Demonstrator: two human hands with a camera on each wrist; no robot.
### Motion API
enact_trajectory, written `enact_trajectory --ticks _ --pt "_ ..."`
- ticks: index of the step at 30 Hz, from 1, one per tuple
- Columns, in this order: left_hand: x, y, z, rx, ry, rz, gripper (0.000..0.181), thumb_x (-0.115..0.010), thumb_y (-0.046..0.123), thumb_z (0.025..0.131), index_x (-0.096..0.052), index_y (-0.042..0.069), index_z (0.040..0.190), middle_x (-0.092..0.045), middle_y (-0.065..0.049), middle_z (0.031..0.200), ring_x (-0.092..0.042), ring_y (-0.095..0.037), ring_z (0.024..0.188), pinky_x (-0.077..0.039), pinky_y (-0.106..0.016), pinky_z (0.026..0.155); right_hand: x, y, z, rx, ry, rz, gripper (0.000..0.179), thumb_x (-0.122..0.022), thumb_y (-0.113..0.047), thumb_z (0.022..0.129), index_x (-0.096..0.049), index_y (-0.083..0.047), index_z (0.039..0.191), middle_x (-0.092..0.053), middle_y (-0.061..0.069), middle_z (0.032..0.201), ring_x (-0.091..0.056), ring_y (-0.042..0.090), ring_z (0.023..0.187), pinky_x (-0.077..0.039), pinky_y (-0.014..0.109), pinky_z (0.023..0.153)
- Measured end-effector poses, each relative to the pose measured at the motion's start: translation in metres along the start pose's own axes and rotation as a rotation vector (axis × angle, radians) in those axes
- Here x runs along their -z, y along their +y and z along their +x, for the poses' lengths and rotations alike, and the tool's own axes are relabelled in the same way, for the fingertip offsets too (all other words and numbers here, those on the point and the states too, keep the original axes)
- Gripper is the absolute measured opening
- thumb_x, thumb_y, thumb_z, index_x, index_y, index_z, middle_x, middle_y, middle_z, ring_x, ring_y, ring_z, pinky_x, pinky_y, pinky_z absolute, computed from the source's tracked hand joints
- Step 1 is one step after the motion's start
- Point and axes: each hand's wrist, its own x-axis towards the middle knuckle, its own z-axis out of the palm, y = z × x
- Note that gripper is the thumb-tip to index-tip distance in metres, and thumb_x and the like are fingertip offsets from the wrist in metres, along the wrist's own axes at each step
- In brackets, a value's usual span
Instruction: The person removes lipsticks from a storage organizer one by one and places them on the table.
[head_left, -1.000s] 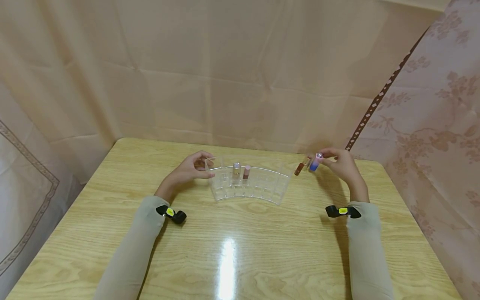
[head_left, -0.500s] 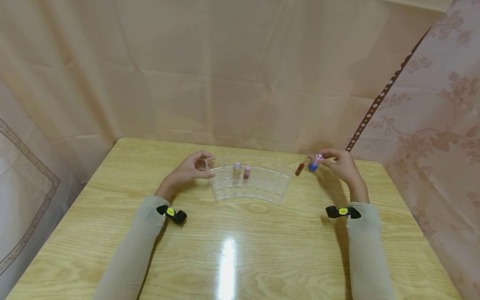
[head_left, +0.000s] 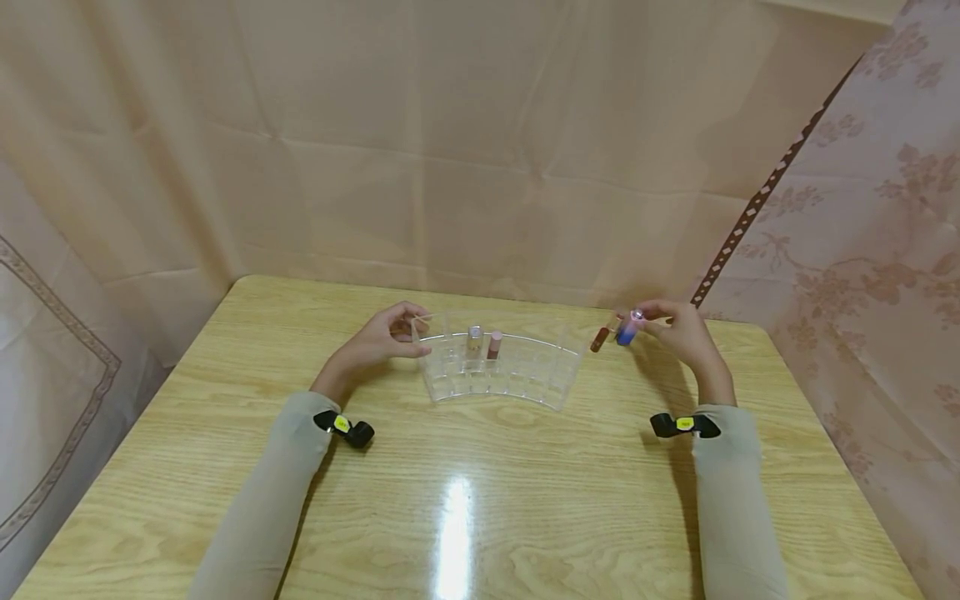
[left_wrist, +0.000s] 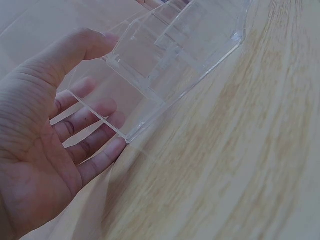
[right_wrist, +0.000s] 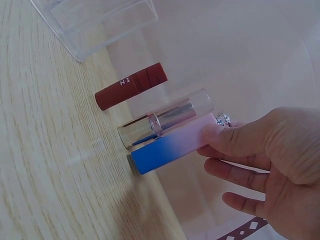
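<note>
In the head view, a left hand (head_left: 381, 335) grips the left end of a clear plastic, curved, many-celled organizer (head_left: 525, 371) on a pale wood-grain table (head_left: 555, 492). A gold tube with a silvery cap (head_left: 474, 343) and a pink-capped dark rose lipstick (head_left: 494, 346) stand in its cells. Each wrist's black band bears a yellow-green label (head_left: 685, 423), its print too small to read.

In the left wrist view, the thumb is at the organizer's edge, the fingers behind its clear end wall.

In the right wrist view, the right hand (right_wrist: 262, 155) pinches the jewelled silver top of a slim blue-to-pink gradient tube (right_wrist: 172, 145), right of the organizer. Just beside it is a clear-capped tube with a pale metallic base (right_wrist: 137, 134); beyond, a dark red cylindrical tube (right_wrist: 132, 87) carries white letters, seemingly "IN", though seen sideways. Whether the gradient tube's base touches the table is unclear.
</note>
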Motion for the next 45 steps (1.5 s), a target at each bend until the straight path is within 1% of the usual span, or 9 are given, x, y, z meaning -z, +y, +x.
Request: enact_trajectory --ticks 6,12,20,28,35,41,43,45 --pt "0.0005 -0.0014 0.0 0.0 0.004 0.001 0.055 -0.077 0.005 0.089 -0.05 -0.003 0.137 -0.058 -0.022 0.124 -0.058 -0.021 0.101 -0.049 -0.024 0.089 -0.0007 0.0012 0.0005 -0.005 -0.003 0.0 0.029 -0.066 -0.014 0.1 -0.068 0.006 0.121 -0.067 0.029 0.125 -0.058 0.044 0.116 -0.04 0.057 0.098" --pt "-0.0003 0.0001 -0.0003 0.012 0.006 0.003 0.055 -0.077 0.005 0.09 -0.05 -0.002 0.137 -0.058 -0.022 0.125 -0.058 -0.023 0.102 -0.049 -0.024 0.09 -0.0021 0.0036 0.0019 -0.016 -0.007 0.01 0.029 -0.066 -0.017 0.1 -0.068 0.004 0.12 -0.067 0.028 0.124 -0.058 0.042 0.116 -0.04 0.055 0.097" --pt "0.0007 -0.0007 -0.0014 0.004 0.001 0.002 0.056 -0.076 0.004 0.09 -0.049 -0.004 0.137 -0.057 -0.024 0.125 -0.058 -0.022 0.101 -0.049 -0.023 0.09 -0.0034 0.0074 0.0038 0.001 -0.006 0.003 0.027 -0.066 -0.012 0.099 -0.068 0.006 0.12 -0.068 0.029 0.122 -0.06 0.044 0.114 -0.041 0.05 0.094" --pt "-0.0002 -0.0002 -0.0002 0.006 0.003 0.009 0.056 -0.076 0.003 0.09 -0.049 -0.003 0.138 -0.057 -0.023 0.125 -0.058 -0.022 0.102 -0.05 -0.024 0.089 -0.0036 0.0055 0.0023 -0.011 -0.008 0.023 0.028 -0.067 -0.014 0.1 -0.069 0.004 0.12 -0.068 0.028 0.121 -0.06 0.042 0.113 -0.042 0.049 0.095" --pt "-0.0008 0.0005 0.0009 0.007 0.009 0.006 0.056 -0.076 0.003 0.09 -0.049 -0.003 0.138 -0.057 -0.023 0.124 -0.058 -0.023 0.101 -0.05 -0.024 0.089 -0.0034 0.0059 0.0027 0.0 -0.004 0.014 0.026 -0.065 -0.009 0.099 -0.067 0.006 0.121 -0.068 0.03 0.121 -0.061 0.044 0.113 -0.044 0.047 0.093" --pt "-0.0013 0.0009 0.0004 0.012 0.007 -0.006 0.056 -0.076 0.003 0.09 -0.049 -0.004 0.138 -0.057 -0.023 0.123 -0.058 -0.022 0.101 -0.05 -0.023 0.088 -0.0027 0.0073 0.002 0.003 -0.008 0.012 0.026 -0.063 -0.003 0.099 -0.067 0.006 0.123 -0.066 0.03 0.124 -0.06 0.042 0.112 -0.046 0.048 0.093" --pt "-0.0014 0.001 0.0001 0.011 0.008 -0.008 0.056 -0.076 0.003 0.09 -0.049 -0.004 0.139 -0.057 -0.023 0.123 -0.058 -0.022 0.101 -0.05 -0.023 0.088 -0.0025 0.0075 0.002 0.005 -0.011 0.012 0.027 -0.063 -0.004 0.099 -0.067 0.006 0.124 -0.066 0.029 0.125 -0.06 0.042 0.112 -0.046 0.046 0.092" --pt "-0.0016 0.0012 -0.0002 0.011 0.007 -0.009 0.056 -0.076 0.003 0.09 -0.049 -0.004 0.139 -0.057 -0.023 0.123 -0.058 -0.022 0.1 -0.05 -0.022 0.088 -0.0021 0.0076 0.0019 0.002 -0.014 0.011 0.027 -0.064 -0.004 0.099 -0.067 0.005 0.124 -0.066 0.029 0.125 -0.06 0.042 0.112 -0.048 0.041 0.088"
